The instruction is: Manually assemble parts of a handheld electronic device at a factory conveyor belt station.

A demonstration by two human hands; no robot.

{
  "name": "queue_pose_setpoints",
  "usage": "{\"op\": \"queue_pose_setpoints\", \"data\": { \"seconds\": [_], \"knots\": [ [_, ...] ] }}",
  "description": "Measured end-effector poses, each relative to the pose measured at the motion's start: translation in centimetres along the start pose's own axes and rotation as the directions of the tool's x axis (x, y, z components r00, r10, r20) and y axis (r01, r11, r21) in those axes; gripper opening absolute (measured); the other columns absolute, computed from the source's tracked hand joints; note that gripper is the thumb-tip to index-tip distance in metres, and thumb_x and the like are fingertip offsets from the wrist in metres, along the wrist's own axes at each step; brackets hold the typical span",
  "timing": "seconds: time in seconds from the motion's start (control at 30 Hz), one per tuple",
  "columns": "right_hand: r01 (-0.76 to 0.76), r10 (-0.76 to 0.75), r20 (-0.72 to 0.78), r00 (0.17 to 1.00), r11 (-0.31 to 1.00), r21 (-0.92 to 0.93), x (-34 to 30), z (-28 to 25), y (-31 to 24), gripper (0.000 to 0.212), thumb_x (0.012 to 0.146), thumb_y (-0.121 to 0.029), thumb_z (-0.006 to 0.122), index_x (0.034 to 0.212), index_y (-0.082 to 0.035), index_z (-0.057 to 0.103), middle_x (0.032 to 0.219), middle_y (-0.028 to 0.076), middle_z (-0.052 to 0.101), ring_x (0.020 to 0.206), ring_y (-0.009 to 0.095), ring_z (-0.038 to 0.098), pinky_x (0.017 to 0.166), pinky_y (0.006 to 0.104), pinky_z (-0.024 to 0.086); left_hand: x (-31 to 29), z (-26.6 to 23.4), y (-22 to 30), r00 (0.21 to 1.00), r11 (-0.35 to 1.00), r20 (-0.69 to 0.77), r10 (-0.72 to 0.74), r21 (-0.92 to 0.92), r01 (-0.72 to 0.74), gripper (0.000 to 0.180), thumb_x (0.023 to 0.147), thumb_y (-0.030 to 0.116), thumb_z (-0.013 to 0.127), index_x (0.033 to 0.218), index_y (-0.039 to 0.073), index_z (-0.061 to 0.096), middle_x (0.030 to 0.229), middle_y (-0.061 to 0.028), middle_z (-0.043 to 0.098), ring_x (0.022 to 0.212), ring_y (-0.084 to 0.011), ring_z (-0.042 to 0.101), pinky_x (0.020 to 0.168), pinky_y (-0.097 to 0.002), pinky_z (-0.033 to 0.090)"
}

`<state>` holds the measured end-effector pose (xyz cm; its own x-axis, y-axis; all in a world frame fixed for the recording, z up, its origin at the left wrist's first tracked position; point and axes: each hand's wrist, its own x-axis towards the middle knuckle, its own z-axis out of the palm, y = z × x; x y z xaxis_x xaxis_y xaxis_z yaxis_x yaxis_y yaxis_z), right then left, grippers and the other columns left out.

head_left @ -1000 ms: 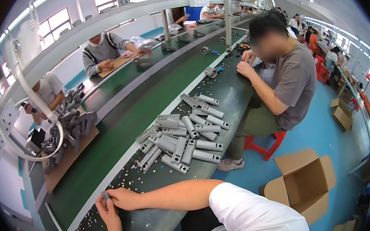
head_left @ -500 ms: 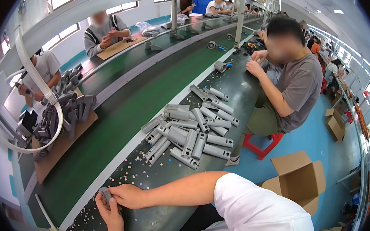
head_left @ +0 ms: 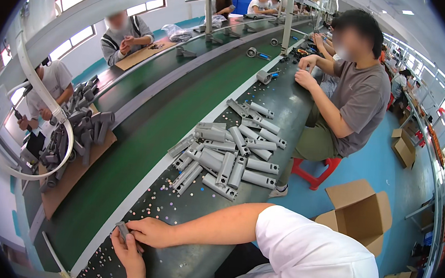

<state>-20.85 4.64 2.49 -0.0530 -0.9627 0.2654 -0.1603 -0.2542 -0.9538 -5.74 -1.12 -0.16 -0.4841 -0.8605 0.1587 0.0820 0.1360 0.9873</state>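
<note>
My left hand (head_left: 129,252) is wrapped round a grey plastic housing (head_left: 122,229), whose end sticks up above the fingers. From the other side my right hand (head_left: 151,232) reaches across, its fingers closed at the same piece; what exactly they pinch is hidden. Both hands are just above the dark worktop, near its left edge strip. Small round dots (head_left: 161,203), white and coloured, lie scattered around them. Farther off is a heap of similar grey tubular housings (head_left: 226,160), several with star-shaped holes in their ends.
Left of the worktop runs a green conveyor belt (head_left: 101,182). Dark grey parts (head_left: 79,133) are piled on cardboard across it. A co-worker (head_left: 360,82) sits at the far right on a red stool (head_left: 315,173). An open cardboard box (head_left: 355,217) stands on the blue floor.
The grey housing in my left hand has tipped to show more of its length. My hands have shifted slightly. The co-worker on the right has lifted their head.
</note>
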Motion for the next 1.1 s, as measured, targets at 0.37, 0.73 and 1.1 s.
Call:
{"op": "queue_pose_setpoints", "data": {
  "seconds": [0.37,0.73,1.1],
  "knots": [
    [0.023,-0.021,0.035,0.999,0.998,-0.058,0.0,-0.2,0.4,0.027,0.092,-0.011,0.047,0.115,-0.002,0.056,0.085,0.015,0.068,0.080,0.031,0.067,0.073,0.0396,0.052,0.3,0.1,0.6,1.000,0.999,0.007,-0.020,-0.036,0.021,0.035,0.098,0.018,0.052,0.126,0.000,0.043,0.086,-0.0028,0.055,0.053,-0.0044,0.043,0.042,-0.0181,0.033],
    [-0.027,0.028,-0.142,0.989,1.000,0.010,0.6,0.2,2.4,0.034,0.094,-0.018,0.055,0.123,-0.003,0.051,0.085,0.009,0.060,0.073,0.017,0.056,0.066,0.0322,0.048,-0.2,-0.4,-0.8,0.998,0.966,0.051,-0.044,0.257,0.030,0.051,0.094,0.013,0.059,0.137,-0.003,0.039,0.128,-0.0127,0.052,0.115,-0.0185,0.052,0.096,-0.0303,0.042],
    [-0.144,0.259,-0.209,0.943,0.883,0.446,1.4,-0.5,1.9,0.028,0.097,-0.013,0.048,0.124,-0.008,0.045,0.076,0.003,0.053,0.058,0.009,0.048,0.051,0.0257,0.040,0.0,0.3,1.5,0.985,0.987,-0.071,-0.157,0.010,0.158,0.023,0.097,0.013,0.053,0.116,0.000,0.054,0.076,-0.0018,0.055,0.052,-0.0049,0.045,0.044,-0.0182,0.032]
  ]
}}
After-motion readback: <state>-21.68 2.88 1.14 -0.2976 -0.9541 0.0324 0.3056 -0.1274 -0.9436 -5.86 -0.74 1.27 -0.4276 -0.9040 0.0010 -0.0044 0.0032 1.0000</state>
